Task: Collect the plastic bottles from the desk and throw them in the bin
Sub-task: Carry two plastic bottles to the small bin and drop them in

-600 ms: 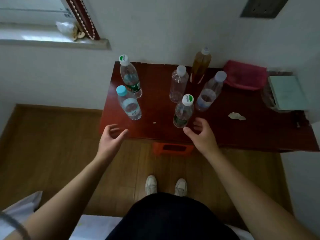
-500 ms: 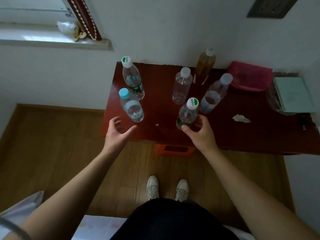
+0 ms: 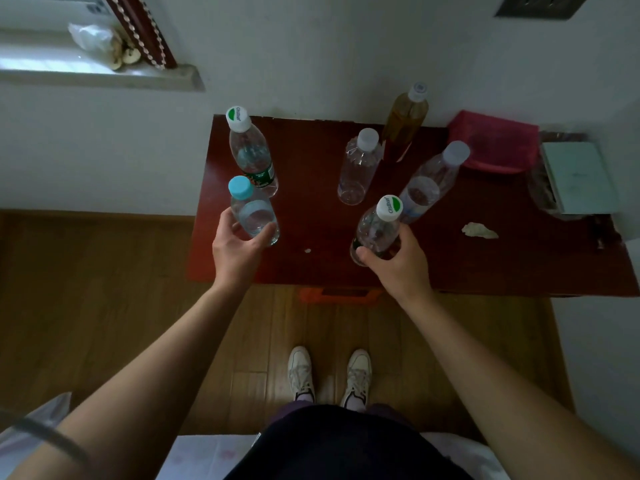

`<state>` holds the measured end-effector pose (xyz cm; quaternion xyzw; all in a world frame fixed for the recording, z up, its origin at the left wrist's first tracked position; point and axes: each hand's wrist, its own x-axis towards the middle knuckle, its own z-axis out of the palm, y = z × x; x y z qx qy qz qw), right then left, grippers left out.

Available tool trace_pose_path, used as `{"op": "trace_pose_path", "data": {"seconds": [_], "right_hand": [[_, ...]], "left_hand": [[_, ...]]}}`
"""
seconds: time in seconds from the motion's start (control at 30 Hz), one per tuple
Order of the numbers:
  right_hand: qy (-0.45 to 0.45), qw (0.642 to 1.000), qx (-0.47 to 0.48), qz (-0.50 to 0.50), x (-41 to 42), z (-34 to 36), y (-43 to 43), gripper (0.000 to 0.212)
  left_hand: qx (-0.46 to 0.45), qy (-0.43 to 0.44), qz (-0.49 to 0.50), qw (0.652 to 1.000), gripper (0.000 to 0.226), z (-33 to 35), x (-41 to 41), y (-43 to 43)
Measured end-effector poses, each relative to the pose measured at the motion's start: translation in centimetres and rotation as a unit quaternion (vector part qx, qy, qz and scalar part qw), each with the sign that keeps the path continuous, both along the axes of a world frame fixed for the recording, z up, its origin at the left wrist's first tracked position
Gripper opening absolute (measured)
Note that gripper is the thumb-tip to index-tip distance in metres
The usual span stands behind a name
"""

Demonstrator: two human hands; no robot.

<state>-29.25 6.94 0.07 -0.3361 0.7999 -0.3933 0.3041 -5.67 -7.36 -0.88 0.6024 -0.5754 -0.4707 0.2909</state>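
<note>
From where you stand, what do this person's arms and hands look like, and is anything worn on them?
Both arms are bare from the lower edges of the picture to the fingertips: no sleeves past the elbow, no gloves, no watch or rings that I can see. The left hand and right hand show no markings. A dark band crosses pale cloth by the left upper arm; what it is, I cannot tell.
</note>
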Motion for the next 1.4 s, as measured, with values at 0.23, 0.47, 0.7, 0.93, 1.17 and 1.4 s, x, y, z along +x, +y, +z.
{"op": "trace_pose_path", "data": {"seconds": [0.23,0.47,0.7,0.93,1.17,1.4], "right_hand": [[0.03,0.999,0.018,0.034,-0.7,1.4,5.1,0.061],[0.027,0.993,0.052,0.1,-0.8,0.8,10.8,0.071],[-0.045,0.968,0.115,0.22,0.1,-2.0,12.1,0.066],[-0.065,0.893,0.15,0.419,8.5,-3.3,9.8,0.066],[-0.041,0.816,0.128,0.563,22.1,-0.9,4.5,0.059],[0.006,0.794,0.122,0.595,31.4,-1.4,-0.5,0.076]], "left_hand": [[0.001,0.047,-0.008,0.999,0.061,2.6,2.1,2.4],[0.075,0.047,0.041,0.995,0.045,3.0,8.0,12.9],[0.111,-0.004,0.23,0.967,0.047,1.4,13.8,25.4],[0.137,-0.054,0.443,0.884,0.043,0.0,18.4,39.5],[0.177,-0.023,0.607,0.774,0.045,-1.3,23.7,48.5],[0.203,0.013,0.662,0.722,0.045,-2.9,29.4,46.9]]}}
